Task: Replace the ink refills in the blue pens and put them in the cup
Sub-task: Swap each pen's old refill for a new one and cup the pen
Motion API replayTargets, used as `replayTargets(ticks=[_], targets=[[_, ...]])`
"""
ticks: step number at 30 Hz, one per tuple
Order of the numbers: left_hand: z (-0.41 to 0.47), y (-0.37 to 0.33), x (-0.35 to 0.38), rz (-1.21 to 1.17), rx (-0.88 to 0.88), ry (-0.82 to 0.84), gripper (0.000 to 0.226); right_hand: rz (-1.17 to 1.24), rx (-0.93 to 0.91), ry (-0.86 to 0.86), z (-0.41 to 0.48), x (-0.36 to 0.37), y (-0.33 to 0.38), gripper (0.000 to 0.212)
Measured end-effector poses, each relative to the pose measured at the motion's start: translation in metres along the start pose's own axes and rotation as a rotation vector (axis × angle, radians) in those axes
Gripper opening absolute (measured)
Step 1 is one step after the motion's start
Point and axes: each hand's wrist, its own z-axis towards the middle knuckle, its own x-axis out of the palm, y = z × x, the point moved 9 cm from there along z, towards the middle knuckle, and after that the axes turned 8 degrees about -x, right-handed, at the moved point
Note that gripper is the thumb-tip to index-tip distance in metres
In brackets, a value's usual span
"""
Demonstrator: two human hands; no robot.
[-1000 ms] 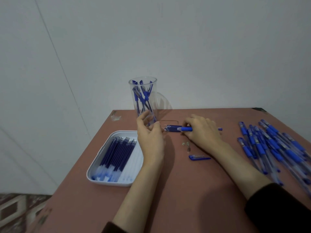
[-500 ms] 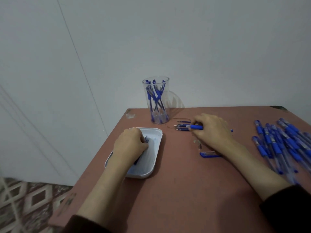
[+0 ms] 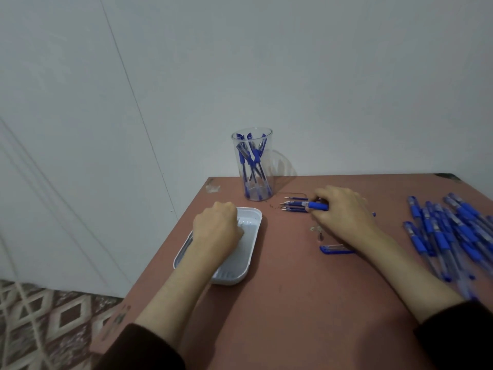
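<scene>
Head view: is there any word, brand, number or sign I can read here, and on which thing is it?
None can be read.
Pens: any print is too small and blurred.
Cup: no print visible.
Tray: no print visible.
Cap: no print visible.

Beyond the hands rises a plain pale grey wall (image 3: 346, 76), evenly lit, with a thin seam (image 3: 138, 108) slanting down its left part. The reddish-brown worktop (image 3: 288, 303) under the hands butts against this wall, its far right corner (image 3: 450, 177) chipped dark. Left of and below the hands, the floor (image 3: 53, 321) shows brown and cream diamond-pattern tiles.
</scene>
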Motion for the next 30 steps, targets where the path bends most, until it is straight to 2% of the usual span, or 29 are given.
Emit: replayTargets(ticks=[2, 4, 8, 11, 13, 16, 21, 30], targets=[[0.007, 0.013, -0.012, -0.196, -0.042, -0.057, 0.016, 0.010, 0.009, -0.014, 0.000, -0.001, -0.001, 0.005], [0.011, 0.018, -0.024, -0.570, -0.044, -0.075, 0.018, 0.055, 0.023, -0.029, -0.001, -0.002, -0.001, 0.007], [0.010, -0.004, -0.030, -1.392, -0.089, 0.003, 0.012, 0.155, 0.001, 0.002, -0.007, -0.001, 0.000, 0.011], [0.013, -0.037, -0.007, -1.801, -0.154, 0.102, 0.009, 0.201, -0.011, -0.001, -0.010, -0.004, -0.008, 0.010], [0.018, -0.055, 0.008, -1.920, -0.181, 0.118, 0.005, 0.183, 0.022, -0.026, -0.010, -0.009, -0.023, 0.012], [0.023, -0.068, 0.023, -2.026, -0.212, 0.096, 0.018, 0.127, 0.062, -0.045, -0.011, -0.017, -0.040, 0.010], [0.025, -0.075, 0.025, -2.156, -0.210, 0.113, 0.025, 0.105, 0.013, -0.059, -0.011, -0.024, -0.037, 0.009], [0.019, -0.081, 0.022, -2.144, -0.197, 0.170, 0.028, 0.141, -0.019, -0.095, -0.011, -0.030, -0.030, 0.011]])
